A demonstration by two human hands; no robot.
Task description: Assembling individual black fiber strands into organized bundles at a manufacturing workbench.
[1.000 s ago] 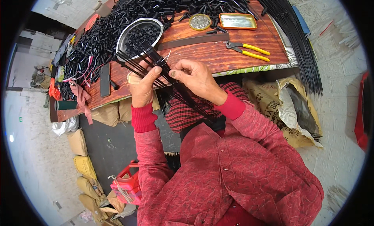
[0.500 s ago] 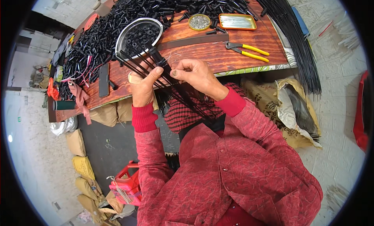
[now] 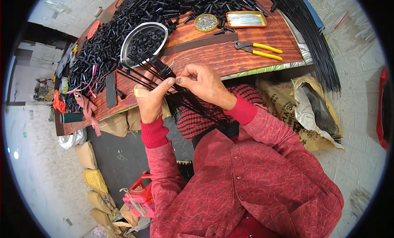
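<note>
My left hand (image 3: 150, 100) is wrapped round a bundle of thin black umbrella ribs (image 3: 196, 107), a tan bandage on it. Among the ribs stands a black plastic umbrella runner (image 3: 164, 70), tilted, its tube end toward the bowl. Some ribs fan out leftward past my left thumb, while others hang down over my lap. My right hand (image 3: 206, 85) is closed in a pinch, thumb and forefinger right beside the runner and my left thumb. Whatever lies between those fingertips is too small to name.
A metal-rimmed bowl (image 3: 124, 53) of small black rings stands just beyond my hands. A heap of black plastic runners (image 3: 96, 53) covers the back. Yellow-handled nippers (image 3: 262, 51), a tray of wires (image 3: 246, 25), a round dish (image 3: 205, 29) and a phone (image 3: 111, 89) lie around.
The view has shifted slightly. The runner tilts a little more, and the ribs past my left thumb spread wider to the left. My right hand keeps its pinch near the runner.
</note>
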